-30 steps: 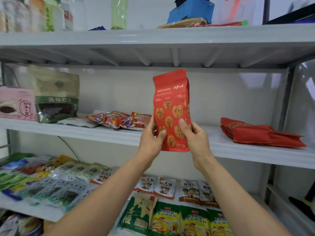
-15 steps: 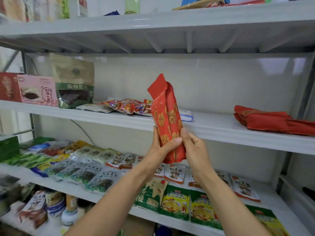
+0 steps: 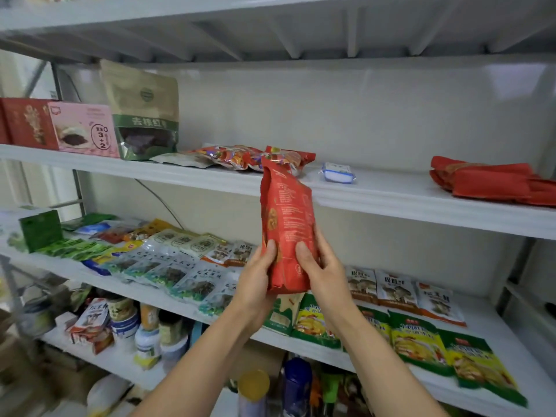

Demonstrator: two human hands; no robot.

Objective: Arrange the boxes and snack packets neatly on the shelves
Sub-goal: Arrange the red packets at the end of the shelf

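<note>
A tall red snack pouch (image 3: 285,218) stands upright in front of the middle shelf (image 3: 391,203), held by both hands at its lower part. My left hand (image 3: 255,278) grips its left edge with the thumb on the face. My right hand (image 3: 323,266) grips the right edge, thumb on the face too. The pouch shows its printed back and side. Behind it on the shelf lie colourful candy bags (image 3: 240,156). A stack of red pouches (image 3: 487,180) lies flat at the shelf's right end.
On the middle shelf's left stand a red box (image 3: 28,123), a pink box (image 3: 85,129) and a tall green-brown pouch (image 3: 144,111); a small blue-white packet (image 3: 337,173) lies near the centre. The shelf below holds rows of flat snack packets (image 3: 180,263). Jars and bottles (image 3: 141,332) sit lower down.
The pouch has been turned from its front to its back and side, and has dropped lower against the shelf edge. The view has tilted down and left.
</note>
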